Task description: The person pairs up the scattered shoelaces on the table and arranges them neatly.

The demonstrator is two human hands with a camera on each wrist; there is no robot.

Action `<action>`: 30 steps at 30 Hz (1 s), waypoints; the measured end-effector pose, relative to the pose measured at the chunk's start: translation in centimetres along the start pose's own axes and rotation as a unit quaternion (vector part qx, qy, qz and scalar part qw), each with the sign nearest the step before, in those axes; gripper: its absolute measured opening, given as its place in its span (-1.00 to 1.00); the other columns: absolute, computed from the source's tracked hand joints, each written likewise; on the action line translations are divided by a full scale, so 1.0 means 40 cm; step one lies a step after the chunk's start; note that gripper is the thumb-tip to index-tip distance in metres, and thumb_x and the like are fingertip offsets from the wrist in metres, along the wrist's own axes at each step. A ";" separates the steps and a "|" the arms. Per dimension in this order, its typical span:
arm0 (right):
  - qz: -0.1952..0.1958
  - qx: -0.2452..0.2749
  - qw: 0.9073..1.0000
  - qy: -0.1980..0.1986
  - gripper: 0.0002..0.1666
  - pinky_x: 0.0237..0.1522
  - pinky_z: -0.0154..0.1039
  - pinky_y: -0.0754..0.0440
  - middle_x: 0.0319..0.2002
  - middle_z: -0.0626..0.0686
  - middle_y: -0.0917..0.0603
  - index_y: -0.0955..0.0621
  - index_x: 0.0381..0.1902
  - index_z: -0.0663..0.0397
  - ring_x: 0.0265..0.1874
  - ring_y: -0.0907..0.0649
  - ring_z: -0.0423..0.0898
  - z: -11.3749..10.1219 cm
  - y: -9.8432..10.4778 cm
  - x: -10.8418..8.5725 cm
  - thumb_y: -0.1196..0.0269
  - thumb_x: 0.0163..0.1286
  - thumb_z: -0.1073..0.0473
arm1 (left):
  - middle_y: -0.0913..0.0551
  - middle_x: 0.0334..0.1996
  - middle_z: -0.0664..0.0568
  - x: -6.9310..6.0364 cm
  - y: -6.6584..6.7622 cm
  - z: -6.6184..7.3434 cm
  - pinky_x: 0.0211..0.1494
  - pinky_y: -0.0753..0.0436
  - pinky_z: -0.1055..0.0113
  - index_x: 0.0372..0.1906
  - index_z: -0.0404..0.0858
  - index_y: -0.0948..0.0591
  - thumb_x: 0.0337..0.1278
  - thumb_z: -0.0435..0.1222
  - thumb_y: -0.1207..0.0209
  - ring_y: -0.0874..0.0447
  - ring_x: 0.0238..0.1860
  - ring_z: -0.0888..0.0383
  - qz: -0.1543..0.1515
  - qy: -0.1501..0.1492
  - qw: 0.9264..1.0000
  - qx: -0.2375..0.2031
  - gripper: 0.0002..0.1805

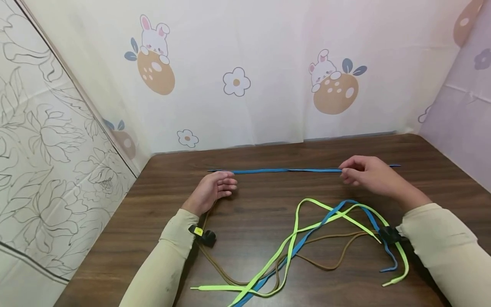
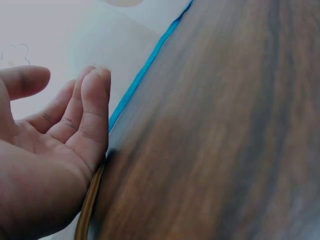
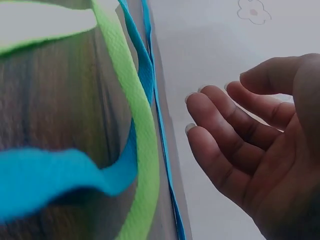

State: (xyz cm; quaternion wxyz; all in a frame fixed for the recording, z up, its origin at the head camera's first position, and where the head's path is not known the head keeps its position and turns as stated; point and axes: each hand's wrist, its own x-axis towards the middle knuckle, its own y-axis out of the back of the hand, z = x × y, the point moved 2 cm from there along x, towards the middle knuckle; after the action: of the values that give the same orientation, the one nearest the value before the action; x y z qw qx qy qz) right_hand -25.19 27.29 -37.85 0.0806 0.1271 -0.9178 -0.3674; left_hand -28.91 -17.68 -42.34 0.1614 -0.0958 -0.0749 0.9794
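A flat blue shoelace point(image 1: 284, 170) lies stretched nearly straight from left to right along the far part of the table. Close to its left end is my left hand point(image 1: 211, 189), its fingers loosely bent. In the left wrist view the thumb stands apart from the fingers point(image 2: 92, 107), with nothing held between them. Over the lace's right part hovers my right hand point(image 1: 370, 175), hiding a stretch of it. The right wrist view shows that hand's fingers point(image 3: 230, 130) relaxed, gripping nothing.
Nearer me, bright green laces point(image 1: 295, 221), another blue lace point(image 1: 326, 219) and a brown cord point(image 1: 220, 268) lie crossed in a loose tangle. My right wrist's camera point(image 1: 389, 234) is above its right side. A patterned cloth wall point(image 1: 238, 115) stands behind the wooden table point(image 1: 153, 238).
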 end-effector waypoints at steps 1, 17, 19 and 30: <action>-0.006 0.003 1.000 0.002 -0.68 -0.23 -0.23 -0.70 -0.17 0.16 -0.71 -0.57 0.06 0.30 -0.24 -0.73 0.03 -0.005 -0.004 0.000 -0.10 0.59 0.14 | -0.69 -0.15 -0.03 -0.001 -0.001 0.000 -0.12 -0.67 0.33 0.31 -0.52 -0.37 0.53 -0.21 0.02 -0.69 -0.16 0.13 -0.001 0.005 1.000 0.005 -0.50; -0.082 -0.014 0.996 0.033 -0.70 -0.25 -0.20 -0.66 -0.25 0.04 -0.68 -0.60 0.02 0.23 -0.27 -0.68 -0.06 -0.058 -0.060 0.000 -0.23 0.50 0.11 | -0.69 -0.10 -0.18 0.002 -0.053 -0.001 -0.11 -0.68 0.23 0.28 -0.50 -0.42 0.53 -0.25 0.01 -0.72 -0.13 0.03 -0.059 0.003 0.995 0.085 -0.56; -0.097 -0.026 0.994 0.033 -0.70 -0.26 -0.21 -0.64 -0.27 0.02 -0.68 -0.62 0.01 0.18 -0.29 -0.67 -0.06 -0.066 -0.072 0.000 -0.24 0.50 0.08 | -0.68 -0.07 -0.21 0.001 -0.058 -0.002 -0.10 -0.68 0.23 0.27 -0.49 -0.43 0.53 -0.25 0.00 -0.72 -0.11 0.02 -0.069 0.003 0.993 0.097 -0.56; -0.106 -0.052 0.991 0.056 -0.74 -0.28 -0.22 -0.59 -0.28 -0.07 -0.66 -0.65 -0.03 0.09 -0.31 -0.62 -0.13 -0.067 -0.099 0.009 -0.29 0.45 0.06 | -0.67 0.01 -0.26 -0.005 -0.070 -0.001 -0.06 -0.69 0.21 0.22 -0.48 -0.49 0.55 -0.25 0.01 -0.73 -0.08 0.02 -0.083 -0.001 0.987 0.139 -0.60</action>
State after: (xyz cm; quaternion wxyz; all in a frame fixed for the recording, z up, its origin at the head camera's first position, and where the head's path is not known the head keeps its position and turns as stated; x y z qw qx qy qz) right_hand -24.19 22.66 -38.66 0.0992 0.2399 -0.8730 -0.4129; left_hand -27.87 -15.11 -41.85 0.2542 -0.0645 0.0540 0.9635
